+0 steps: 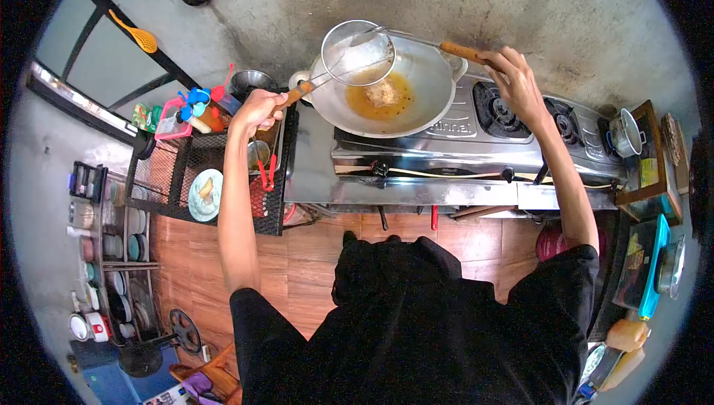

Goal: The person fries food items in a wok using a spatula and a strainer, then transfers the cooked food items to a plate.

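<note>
My left hand (260, 111) is closed round the wooden handle of a round wire strainer (359, 53), which hangs over a large wok (435, 100). From the right, my right hand (513, 81) grips a long metal cooking utensil by its wooden handle (462, 52). The utensil's thin shaft reaches across to the strainer's rim; its far end overlaps the mesh, and its shape does not show clearly. Below the strainer, a pale golden clump of food (383, 94) lies in shallow yellow-brown oil (405, 104) at the bottom of the wok.
The wok stands on the left of a steel gas stove (476, 148), beside bare burners (502, 110). A black mesh rack (160, 182) at left carries bottles, a plate (205, 195) with food and red-handled tongs (268, 174). A pot (627, 136) stands far right.
</note>
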Motion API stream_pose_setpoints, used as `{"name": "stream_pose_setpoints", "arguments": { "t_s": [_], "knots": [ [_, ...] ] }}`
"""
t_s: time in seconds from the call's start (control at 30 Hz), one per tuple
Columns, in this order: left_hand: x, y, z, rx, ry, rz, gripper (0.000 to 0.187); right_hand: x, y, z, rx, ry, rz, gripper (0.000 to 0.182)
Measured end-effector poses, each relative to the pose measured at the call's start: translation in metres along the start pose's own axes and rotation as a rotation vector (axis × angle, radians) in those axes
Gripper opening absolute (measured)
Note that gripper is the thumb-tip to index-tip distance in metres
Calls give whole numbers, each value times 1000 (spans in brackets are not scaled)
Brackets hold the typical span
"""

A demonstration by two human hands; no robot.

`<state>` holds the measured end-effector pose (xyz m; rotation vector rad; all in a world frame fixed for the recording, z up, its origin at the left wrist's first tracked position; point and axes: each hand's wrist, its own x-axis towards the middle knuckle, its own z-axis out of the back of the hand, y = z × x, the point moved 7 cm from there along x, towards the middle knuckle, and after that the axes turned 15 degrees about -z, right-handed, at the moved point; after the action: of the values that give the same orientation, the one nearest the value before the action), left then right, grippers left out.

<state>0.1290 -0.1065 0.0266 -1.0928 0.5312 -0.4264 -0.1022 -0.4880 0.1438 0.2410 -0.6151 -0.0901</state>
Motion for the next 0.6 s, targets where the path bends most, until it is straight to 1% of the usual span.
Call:
{"name": "stream_pose_setpoints", "arguments": {
  "t_s": [0.1, 0.17, 0.3, 0.37, 0.4, 0.43, 0.5, 0.6],
  "knots": [
    [-4, -2, -1, -21, -10, 7, 26, -2, -12, -3, 27, -1, -7, 27],
    [-6, -3, -2, -42, -13, 20, 25, -5, -20, -2, 104, -13, -67, 29],
    [-9, -6, -2, -23, -18, 40, 24, -12, -29, -2, 56, -32, -82, 28],
    [-7, -6, 3, -24, -37, 24, 22, -15, -33, 7, 233, -55, -169, 25],
    [-7, -7, 5, -45, -54, 24, 22, -17, -38, 9, 247, -39, -238, 25],
    [-7, -8, 8, -19, -68, 19, 23, -19, -40, 13, 183, -10, -337, 26],
    [-6, -12, 12, -25, -78, 9, 24, -23, -46, 22, 190, -44, -405, 26],
    [-3, -15, 20, -10, -73, -31, 25, -24, -49, 29, 241, -87, -410, 26]
  ]
}}
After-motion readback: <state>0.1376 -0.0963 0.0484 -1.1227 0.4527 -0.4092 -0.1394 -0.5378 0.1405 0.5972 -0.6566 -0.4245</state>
